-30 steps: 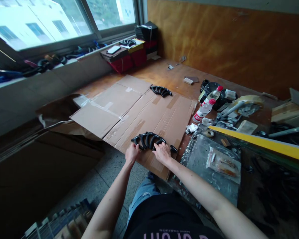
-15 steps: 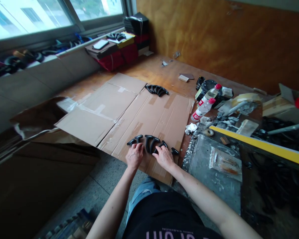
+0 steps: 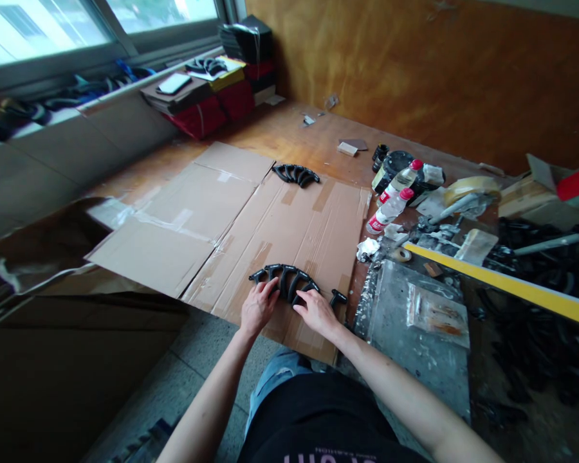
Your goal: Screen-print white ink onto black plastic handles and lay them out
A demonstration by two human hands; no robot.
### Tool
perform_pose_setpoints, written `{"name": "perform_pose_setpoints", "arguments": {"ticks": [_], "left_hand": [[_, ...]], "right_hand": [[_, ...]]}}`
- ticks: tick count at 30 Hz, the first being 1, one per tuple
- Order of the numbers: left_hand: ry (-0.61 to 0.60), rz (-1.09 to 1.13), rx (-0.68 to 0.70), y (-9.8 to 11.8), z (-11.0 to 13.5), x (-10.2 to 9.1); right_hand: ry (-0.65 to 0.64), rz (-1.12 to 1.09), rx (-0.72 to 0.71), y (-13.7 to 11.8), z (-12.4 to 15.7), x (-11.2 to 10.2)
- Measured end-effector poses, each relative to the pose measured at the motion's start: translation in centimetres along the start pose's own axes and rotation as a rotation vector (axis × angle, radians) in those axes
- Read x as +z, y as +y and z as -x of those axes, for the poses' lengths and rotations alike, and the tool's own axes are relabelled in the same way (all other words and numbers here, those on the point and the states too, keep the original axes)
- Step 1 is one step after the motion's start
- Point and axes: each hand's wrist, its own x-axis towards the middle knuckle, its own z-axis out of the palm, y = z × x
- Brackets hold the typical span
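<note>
Black curved moulded pieces (image 3: 284, 281) lie in a tight arc on a taped cardboard sheet (image 3: 313, 225), near the sheet's edge closest to the person. The left hand (image 3: 259, 308) rests its fingers (image 3: 266, 292) over the arc's left end, and the right hand (image 3: 317, 314) lies across its right end, the 2 hands close together; whether either truly grips or only presses, I cannot tell. 1 more piece (image 3: 338, 297) sits just beside the right hand. A second black arc (image 3: 295, 173) lies near the sheet's far edge, and 2 plastic bottles (image 3: 390, 209) lie on the wooden bench (image 3: 289, 128) to the right.
</note>
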Motion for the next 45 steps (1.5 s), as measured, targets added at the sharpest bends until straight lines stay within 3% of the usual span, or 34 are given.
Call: {"name": "perform_pose_setpoints", "arguments": {"ticks": [5, 12, 18, 23, 26, 30, 34, 38, 41, 45], "left_hand": [[0.036, 0.025, 0.015, -0.7, -0.3, 0.0], [-0.028, 0.034, 0.098, -1.5, -1.4, -0.5], [0.116, -0.12, -0.004, 1.6, 1.3, -0.3], [0.058, -0.166, 0.004, 4.8, 1.9, 2.1], [0.038, -0.181, -0.031, 5.2, 1.1, 3.1], [0.057, -0.177, -0.015, 4.0, -0.7, 2.9], [0.127, -0.2, -0.007, 2.4, -6.3, 1.4], [0.176, -0.196, -0.014, 2.2, -16.8, -0.7], [0.166, -0.162, -0.014, 3.1, -25.1, -1.6], [0.122, -0.134, -0.041, 4.5, -33.1, -1.7]], "right_hand": [[-0.013, -0.003, 0.017, 0.3, 0.0, 0.2], [0.022, -0.042, 0.025, 0.2, -0.2, 0.6], [0.042, -0.048, -0.04, 0.4, 0.6, 0.2], [0.083, -0.002, 0.021, 0.1, 1.0, 0.4], [0.092, -0.008, 0.012, -0.3, 0.9, 0.6], [0.124, -0.072, -0.015, -0.8, 0.2, 0.8], [0.139, -0.105, -0.051, -1.5, -2.2, 0.8], [0.098, -0.013, -0.011, -2.6, -5.6, 0.4], [-0.003, 0.107, 0.008, -3.1, -7.4, 0.8], [-0.133, 0.263, 0.068, -2.6, -8.2, 2.7]]}}
